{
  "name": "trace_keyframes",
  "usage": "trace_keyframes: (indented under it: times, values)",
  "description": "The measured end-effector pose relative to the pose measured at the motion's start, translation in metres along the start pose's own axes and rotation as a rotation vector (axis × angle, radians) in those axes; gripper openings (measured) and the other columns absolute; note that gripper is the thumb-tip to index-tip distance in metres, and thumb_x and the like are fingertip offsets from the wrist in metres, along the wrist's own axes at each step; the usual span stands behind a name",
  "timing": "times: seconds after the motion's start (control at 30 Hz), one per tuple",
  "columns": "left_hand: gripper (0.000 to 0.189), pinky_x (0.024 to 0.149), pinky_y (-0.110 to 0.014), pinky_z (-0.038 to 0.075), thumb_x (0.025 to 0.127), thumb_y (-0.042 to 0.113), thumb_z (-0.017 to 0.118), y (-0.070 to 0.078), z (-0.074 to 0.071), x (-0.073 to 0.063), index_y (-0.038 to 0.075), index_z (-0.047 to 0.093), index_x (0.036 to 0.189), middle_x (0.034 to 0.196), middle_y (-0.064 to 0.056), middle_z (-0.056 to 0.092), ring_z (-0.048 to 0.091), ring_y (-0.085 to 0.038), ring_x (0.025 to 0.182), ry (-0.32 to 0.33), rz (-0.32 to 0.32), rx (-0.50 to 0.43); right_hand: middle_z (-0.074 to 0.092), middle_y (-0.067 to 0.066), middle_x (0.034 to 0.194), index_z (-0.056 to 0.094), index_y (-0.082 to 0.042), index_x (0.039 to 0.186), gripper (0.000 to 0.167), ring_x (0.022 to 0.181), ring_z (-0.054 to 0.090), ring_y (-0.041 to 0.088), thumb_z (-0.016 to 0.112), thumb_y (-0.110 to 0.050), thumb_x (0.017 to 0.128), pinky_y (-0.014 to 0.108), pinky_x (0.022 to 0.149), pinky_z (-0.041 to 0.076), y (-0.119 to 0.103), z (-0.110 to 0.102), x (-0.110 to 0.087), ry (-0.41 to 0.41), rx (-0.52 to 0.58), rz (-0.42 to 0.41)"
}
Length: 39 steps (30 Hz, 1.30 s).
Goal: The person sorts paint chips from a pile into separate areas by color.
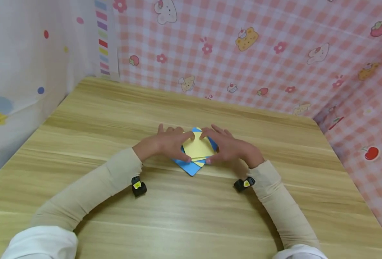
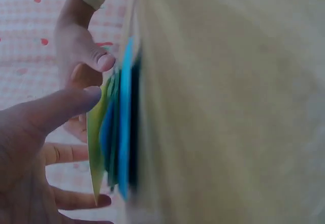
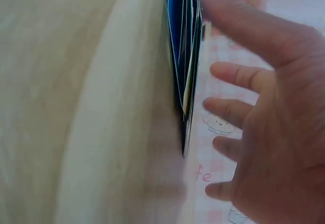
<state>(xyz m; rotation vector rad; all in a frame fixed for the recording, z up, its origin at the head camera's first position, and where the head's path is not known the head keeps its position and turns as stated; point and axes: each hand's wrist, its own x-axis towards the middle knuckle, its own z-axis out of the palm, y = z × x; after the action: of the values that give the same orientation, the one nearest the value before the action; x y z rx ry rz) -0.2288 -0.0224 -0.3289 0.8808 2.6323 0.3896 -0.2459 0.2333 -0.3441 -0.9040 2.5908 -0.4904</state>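
Observation:
A loose, uneven pile of yellow and blue square paper sheets lies on the table; a yellow sheet (image 1: 198, 145) is uppermost and a blue sheet (image 1: 187, 167) sticks out below it. My left hand (image 1: 166, 144) spans the pile's left side, thumb at the near edge and index fingertip over the yellow sheet. From the right, my right hand (image 1: 231, 147) mirrors it, thumb by the near corner. Seen from the left wrist, the top yellow sheet (image 2: 95, 148) bows away from the others, beside the fingers. In the right wrist view the right fingers (image 3: 238, 74) are spread.
The wood-grain table (image 1: 178, 216) stretches around the pile. Behind it hangs a pink checked cloth (image 1: 216, 68) with cartoon prints, and a white cloth (image 1: 22, 54) covers the left side. Small black cameras (image 1: 139, 187) are strapped at both wrists.

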Motion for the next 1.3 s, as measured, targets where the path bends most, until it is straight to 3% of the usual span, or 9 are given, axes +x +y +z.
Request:
trace_keyframes:
  times: [0.33,0.47,0.57,0.8,0.93,1.03,1.13,1.3]
  values:
    - [0.07,0.109,-0.076,0.005,0.088,0.052,0.072,-0.01,-0.031,-0.013,0.024,0.045,0.146,0.154,-0.006,0.042,0.034,-0.038,0.141,0.098,0.159,-0.064,0.029,0.007,0.163,0.046,-0.016,0.131,0.06,0.155,0.003,0.032,0.081,-0.035,0.087,0.065,0.117,0.014,-0.016,-0.016,-0.011,0.148,0.07,-0.08]
    - [0.07,0.111,-0.064,0.017,0.086,0.05,0.074,-0.013,-0.045,-0.026,0.022,0.047,0.144,0.152,0.0,0.045,0.038,-0.026,0.14,0.112,0.208,-0.081,0.034,0.009,0.158,0.048,-0.013,0.13,0.057,0.151,0.014,0.03,0.08,-0.035,0.088,0.06,0.117,0.019,-0.029,-0.018,-0.017,0.242,0.086,-0.159]
    - [0.068,0.109,-0.055,0.025,0.085,0.047,0.076,-0.021,-0.057,-0.042,0.021,0.05,0.142,0.147,0.002,0.049,0.042,-0.02,0.136,0.13,0.229,-0.095,0.04,0.009,0.154,0.05,-0.012,0.129,0.056,0.149,0.019,0.029,0.079,-0.037,0.088,0.058,0.117,0.02,-0.044,-0.018,-0.013,0.299,0.057,-0.221]
    - [0.064,0.105,-0.052,0.036,0.083,0.035,0.08,-0.052,-0.079,-0.092,0.019,0.053,0.139,0.14,-0.001,0.054,0.049,-0.022,0.126,0.173,0.215,-0.152,0.05,0.009,0.143,0.052,-0.009,0.128,0.056,0.147,0.026,0.035,0.074,-0.044,0.09,0.054,0.118,0.014,-0.097,-0.023,0.02,0.356,-0.128,-0.354]
    - [0.065,0.107,-0.054,0.035,0.081,0.03,0.082,-0.07,-0.084,-0.115,0.017,0.052,0.138,0.142,-0.003,0.052,0.046,-0.026,0.131,0.173,0.202,-0.149,0.048,0.004,0.141,0.05,-0.015,0.128,0.058,0.147,0.025,0.033,0.071,-0.053,0.091,0.054,0.117,0.015,-0.124,-0.019,0.041,0.341,-0.196,-0.337]
    - [0.066,0.109,-0.059,0.033,0.08,0.026,0.084,-0.083,-0.079,-0.125,0.015,0.053,0.137,0.143,-0.006,0.052,0.044,-0.031,0.135,0.142,0.192,-0.135,0.047,-0.001,0.139,0.049,-0.017,0.129,0.058,0.146,0.025,0.031,0.068,-0.057,0.091,0.057,0.115,0.016,-0.138,-0.008,0.056,0.289,-0.223,-0.302]
    - [0.068,0.109,-0.062,0.032,0.079,0.026,0.084,-0.097,-0.068,-0.128,0.016,0.052,0.139,0.145,-0.006,0.05,0.042,-0.034,0.137,0.076,0.161,-0.135,0.046,-0.004,0.141,0.048,-0.019,0.133,0.062,0.147,0.024,0.027,0.067,-0.06,0.091,0.06,0.116,0.013,-0.145,0.003,0.067,0.2,-0.251,-0.246]
    - [0.07,0.109,-0.065,0.025,0.08,0.025,0.083,-0.109,-0.054,-0.119,0.02,0.049,0.141,0.15,-0.005,0.045,0.038,-0.034,0.139,-0.019,0.109,-0.146,0.044,0.0,0.149,0.046,-0.021,0.138,0.067,0.148,0.024,0.025,0.069,-0.061,0.089,0.064,0.118,0.005,-0.147,0.015,0.076,0.1,-0.266,-0.152]
